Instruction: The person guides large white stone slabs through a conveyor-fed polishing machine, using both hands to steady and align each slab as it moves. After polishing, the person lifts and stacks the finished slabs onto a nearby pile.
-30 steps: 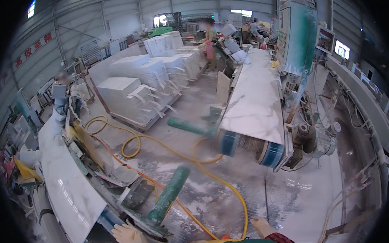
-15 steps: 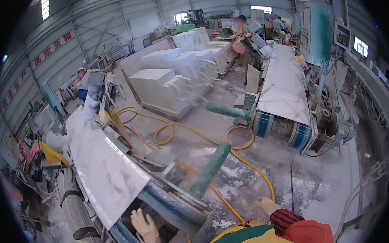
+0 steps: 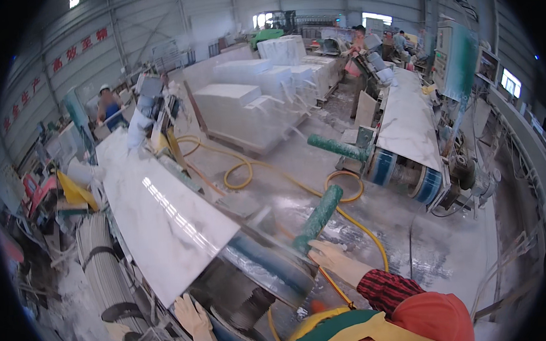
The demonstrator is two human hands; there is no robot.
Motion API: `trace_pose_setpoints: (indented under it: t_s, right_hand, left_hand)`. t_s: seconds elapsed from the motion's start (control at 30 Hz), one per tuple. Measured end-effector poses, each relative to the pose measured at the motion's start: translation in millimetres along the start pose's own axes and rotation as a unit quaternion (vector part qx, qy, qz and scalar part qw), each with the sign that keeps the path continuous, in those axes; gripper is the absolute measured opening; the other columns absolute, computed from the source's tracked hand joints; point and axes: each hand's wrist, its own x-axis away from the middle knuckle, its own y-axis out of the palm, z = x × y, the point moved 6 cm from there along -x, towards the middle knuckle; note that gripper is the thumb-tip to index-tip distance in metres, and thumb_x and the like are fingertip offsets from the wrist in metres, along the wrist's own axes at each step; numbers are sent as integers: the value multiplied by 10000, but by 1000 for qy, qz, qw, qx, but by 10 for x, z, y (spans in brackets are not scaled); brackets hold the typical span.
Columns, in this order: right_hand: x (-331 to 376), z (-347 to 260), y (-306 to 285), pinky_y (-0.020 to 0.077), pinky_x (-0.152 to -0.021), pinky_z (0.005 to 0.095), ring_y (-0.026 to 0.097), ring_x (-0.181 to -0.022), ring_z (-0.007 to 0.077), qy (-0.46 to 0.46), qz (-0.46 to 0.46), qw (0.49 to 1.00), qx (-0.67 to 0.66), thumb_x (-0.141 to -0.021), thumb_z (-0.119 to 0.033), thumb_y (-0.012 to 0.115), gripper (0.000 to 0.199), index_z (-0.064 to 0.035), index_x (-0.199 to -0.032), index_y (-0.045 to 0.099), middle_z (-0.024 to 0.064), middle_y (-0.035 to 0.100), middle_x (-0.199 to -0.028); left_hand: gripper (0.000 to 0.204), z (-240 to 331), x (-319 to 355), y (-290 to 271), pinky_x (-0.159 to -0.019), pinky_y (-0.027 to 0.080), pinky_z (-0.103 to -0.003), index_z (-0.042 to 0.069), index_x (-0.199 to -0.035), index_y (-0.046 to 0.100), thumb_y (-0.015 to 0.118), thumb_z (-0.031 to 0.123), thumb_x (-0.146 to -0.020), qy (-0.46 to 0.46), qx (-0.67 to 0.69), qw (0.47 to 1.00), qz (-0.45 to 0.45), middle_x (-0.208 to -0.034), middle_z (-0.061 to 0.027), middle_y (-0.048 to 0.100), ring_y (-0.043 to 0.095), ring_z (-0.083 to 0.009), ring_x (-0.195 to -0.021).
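Note:
A white, grey-veined stone slab (image 3: 158,220) lies on a roller conveyor at the left, its near end overhanging blue rollers (image 3: 259,267). Beside that end, my left hand (image 3: 193,321), in a pale glove, has its fingers stretched toward the slab's lower corner; whether they touch it is unclear. My right hand (image 3: 336,260), gloved alike, reaches out with extended fingers at the base of a green cylindrical bar (image 3: 320,217). Its fingertips are at or against the bar, not wrapped round it.
A second conveyor bears another veined slab (image 3: 406,123) at the right. Yellow hose (image 3: 366,233) snakes over the wet floor. Stacked pale stone blocks (image 3: 238,104) stand beyond. A person (image 3: 109,108) is at the far left, another person (image 3: 356,46) at the back.
My right hand has moved left and forward to the green bar. My left hand has shifted slightly left and down, near the slab's corner. The view has shifted a little.

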Motion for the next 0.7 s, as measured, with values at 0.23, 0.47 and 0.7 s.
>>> trace_pose_setpoints:
  t_s: [0.23,0.47,0.7]
  right_hand:
    - [-603,-1175,387,525,-1015,559,649,-1142,438,-360,30,932,-3,-957,-190,726,351,-65,-1271,633,195,698,-1227]
    - [-1158,-1925,919,490,-1161,523,637,-1281,441,-456,-8,888,57,-935,-188,729,461,13,-1339,631,254,677,-1369]
    - [-1507,-2026,1430,425,-1280,539,589,-1437,446,-453,2,890,54,-988,-259,738,568,22,-1469,628,264,655,-1501]
  left_hand:
    - [556,366,-158,-542,-1237,410,-589,38,-1534,613,713,204,-1013,-19,86,996,-15,-1568,-278,620,532,-496,-1475]
    - [660,184,-220,-586,-1308,346,-602,23,-1585,551,732,248,-991,-43,61,995,64,-1617,-290,558,464,-512,-1534]
    - [665,269,-322,-601,-1311,329,-608,62,-1567,571,767,302,-978,-98,21,995,-5,-1639,-275,538,458,-506,-1540]
